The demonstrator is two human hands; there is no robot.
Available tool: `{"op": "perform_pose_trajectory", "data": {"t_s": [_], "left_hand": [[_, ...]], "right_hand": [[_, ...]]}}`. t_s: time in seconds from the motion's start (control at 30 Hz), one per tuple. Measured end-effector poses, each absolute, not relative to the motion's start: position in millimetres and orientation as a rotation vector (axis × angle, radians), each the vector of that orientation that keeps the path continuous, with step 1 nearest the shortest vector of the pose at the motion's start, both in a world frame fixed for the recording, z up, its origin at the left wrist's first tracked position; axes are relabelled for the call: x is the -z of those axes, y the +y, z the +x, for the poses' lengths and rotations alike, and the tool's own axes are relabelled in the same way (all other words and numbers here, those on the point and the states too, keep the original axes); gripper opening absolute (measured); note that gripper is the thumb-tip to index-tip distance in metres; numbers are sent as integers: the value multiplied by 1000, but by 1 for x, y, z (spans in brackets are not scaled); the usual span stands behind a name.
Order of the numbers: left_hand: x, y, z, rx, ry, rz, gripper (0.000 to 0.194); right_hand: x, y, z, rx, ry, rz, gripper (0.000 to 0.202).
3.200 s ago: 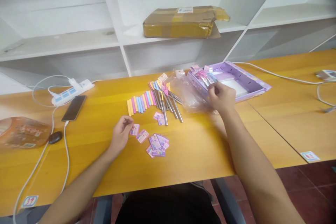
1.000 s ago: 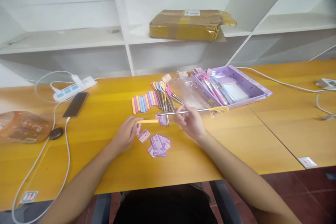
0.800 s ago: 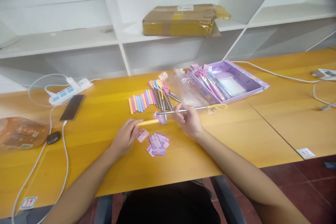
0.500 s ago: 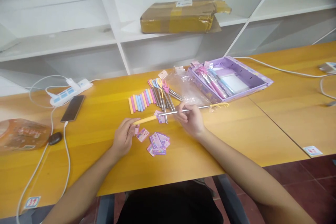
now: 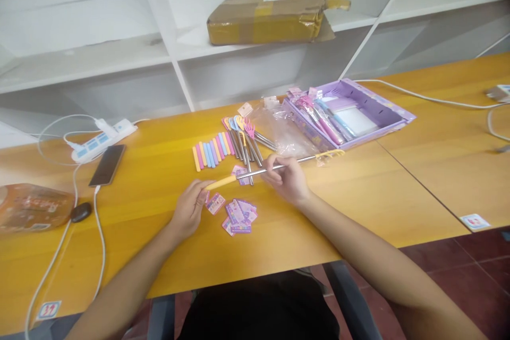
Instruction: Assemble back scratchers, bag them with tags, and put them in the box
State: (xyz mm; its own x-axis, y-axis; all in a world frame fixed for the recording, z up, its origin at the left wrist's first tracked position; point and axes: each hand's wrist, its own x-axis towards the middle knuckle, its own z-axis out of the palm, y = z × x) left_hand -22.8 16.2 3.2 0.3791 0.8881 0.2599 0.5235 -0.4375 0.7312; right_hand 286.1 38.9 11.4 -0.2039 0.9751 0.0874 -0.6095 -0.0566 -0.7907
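Note:
A metal rod (image 5: pixel 252 173) with a yellow handle (image 5: pixel 222 183) at its left end and a yellow claw head (image 5: pixel 330 153) at its right end spans both hands. My left hand (image 5: pixel 189 207) pinches the handle's outer end. My right hand (image 5: pixel 287 178) has its fingers curled round the rod nearer the claw. Behind it lie rods with coloured claw heads (image 5: pixel 239 125) and a row of pastel handles (image 5: pixel 213 151). Printed cards (image 5: pixel 240 217) are piled in front, with another card (image 5: pixel 215 203) close to my left hand.
A purple tray (image 5: pixel 392 112) with wrapped pieces stands back right, beside clear plastic bags (image 5: pixel 292 135). At left are a power strip (image 5: pixel 104 141), a phone (image 5: pixel 107 164), cables and an orange package (image 5: pixel 34 207). A taped carton (image 5: pixel 266 18) sits on the shelf.
The view has shifted slightly. Both hands keep the same hold on the rod and its handle, with hardly any movement.

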Motion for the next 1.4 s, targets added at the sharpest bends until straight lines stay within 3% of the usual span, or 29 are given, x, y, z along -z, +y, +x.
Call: {"op": "perform_pose_trajectory", "data": {"t_s": [0.67,1.4], "left_hand": [[-5,15,-23,-509,1125,2263,36],[-6,12,-15,-673,1145,2196,42]], "right_hand": [[-12,36,292,-1467,-1122,-766,37],[0,33,278,-1511,-1055,-691,38]]}}
